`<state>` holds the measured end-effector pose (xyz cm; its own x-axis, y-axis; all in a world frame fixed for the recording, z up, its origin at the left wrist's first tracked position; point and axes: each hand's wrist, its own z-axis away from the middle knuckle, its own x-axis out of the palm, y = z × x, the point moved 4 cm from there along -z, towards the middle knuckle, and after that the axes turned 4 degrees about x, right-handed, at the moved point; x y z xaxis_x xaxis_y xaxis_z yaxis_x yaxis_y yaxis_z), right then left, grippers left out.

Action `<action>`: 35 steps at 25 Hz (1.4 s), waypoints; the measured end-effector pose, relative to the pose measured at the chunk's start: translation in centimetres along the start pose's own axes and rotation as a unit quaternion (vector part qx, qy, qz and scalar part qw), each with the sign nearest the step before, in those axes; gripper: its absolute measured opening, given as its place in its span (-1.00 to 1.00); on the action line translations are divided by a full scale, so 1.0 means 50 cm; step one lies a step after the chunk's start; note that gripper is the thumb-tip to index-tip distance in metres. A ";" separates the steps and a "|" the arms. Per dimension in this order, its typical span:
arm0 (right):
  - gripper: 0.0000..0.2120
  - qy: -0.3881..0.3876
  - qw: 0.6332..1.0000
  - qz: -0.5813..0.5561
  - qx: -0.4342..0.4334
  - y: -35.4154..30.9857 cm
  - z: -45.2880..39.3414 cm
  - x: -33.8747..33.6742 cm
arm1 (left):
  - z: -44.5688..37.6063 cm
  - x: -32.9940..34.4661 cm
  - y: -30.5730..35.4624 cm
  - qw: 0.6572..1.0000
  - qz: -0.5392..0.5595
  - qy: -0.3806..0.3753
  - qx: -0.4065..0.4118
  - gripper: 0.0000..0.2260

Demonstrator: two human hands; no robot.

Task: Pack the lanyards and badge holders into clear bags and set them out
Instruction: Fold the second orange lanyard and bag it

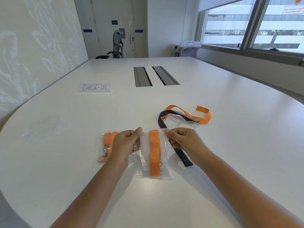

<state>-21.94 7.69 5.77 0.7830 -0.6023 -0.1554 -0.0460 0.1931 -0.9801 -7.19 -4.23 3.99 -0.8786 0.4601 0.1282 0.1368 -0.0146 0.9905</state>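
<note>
Clear bag point(153, 153) with folded orange lanyard point(154, 153) inside, held up just above bench point(230, 145), near front edge. Left hand point(125, 142) pinches top edge at one corner, right hand point(182, 139) pinches other corner. Film looks thin, light, slippery, crinkly; likely sags under metal clip. Best hold: top seal strip, both corners. Packed bag point(105, 145) lies beside left hand. Loose black lanyard point(179, 152), orange lanyard point(189, 114), badge holder point(174, 122) wait behind right hand.

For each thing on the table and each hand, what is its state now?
Left hand: pinches held bag's top edge.
Right hand: pinches same edge.
Held bag: holds orange lanyard.
Second bag: packed, lying flat.
Loose orange lanyard: unpacked.
Black lanyard: unpacked.
Check-in sign: standing.
</note>
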 end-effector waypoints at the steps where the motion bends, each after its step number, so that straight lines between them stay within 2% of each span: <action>1: -0.81 0.000 1.000 -0.003 0.002 0.000 0.001 0.000 | 0.001 0.001 0.001 1.000 -0.002 -0.002 0.003 -0.77; 6: -0.82 0.003 1.000 0.014 0.006 0.002 -0.003 -0.005 | 0.005 0.009 -0.001 1.000 -0.003 -0.009 -0.005 -0.75; 9: -0.70 -0.084 0.996 -0.022 0.029 0.007 0.005 0.007 | 0.011 0.013 -0.004 0.999 -0.028 -0.022 -0.011 -0.75; 11: -0.67 -0.111 0.993 -0.008 0.028 0.013 0.008 0.014 | 0.016 0.023 -0.006 0.998 -0.040 -0.037 -0.016 -0.76; 15: -0.99 -0.062 0.995 0.050 -0.061 0.004 0.002 0.011 | 0.017 0.025 -0.005 0.998 -0.045 -0.026 -0.017 -0.77; 17: -0.94 -0.067 0.990 0.082 -0.097 -0.002 0.002 0.011 | 0.016 0.024 -0.004 0.999 -0.048 -0.018 -0.016 -0.76; 20: -0.96 -0.101 0.987 0.089 -0.090 -0.001 0.004 0.019 | 0.016 0.023 0.001 0.994 -0.103 0.002 0.038 -0.68; 24: -0.95 -0.102 0.988 0.083 -0.083 0.002 0.001 0.014 | 0.020 0.025 0.009 0.981 -0.159 0.010 0.113 -0.65; 29: -0.97 -0.122 0.981 0.110 -0.107 0.001 0.008 0.030 | 0.019 0.020 0.013 0.968 -0.191 0.033 0.157 -0.68; 32: -0.96 -0.123 0.981 0.089 -0.122 -0.002 0.012 0.032 | 0.026 0.024 0.018 0.966 -0.181 0.033 0.181 -0.68; 35: -0.95 -0.128 0.983 0.066 -0.117 -0.002 0.014 0.031 | 0.029 0.028 0.021 0.970 -0.181 0.018 0.163 -0.67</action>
<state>-20.28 7.26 5.72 0.8898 -0.3627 -0.2769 -0.2759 0.0556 -0.9596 -7.62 -2.30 5.14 -0.9109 0.3511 -0.2169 -0.0507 0.4264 0.9031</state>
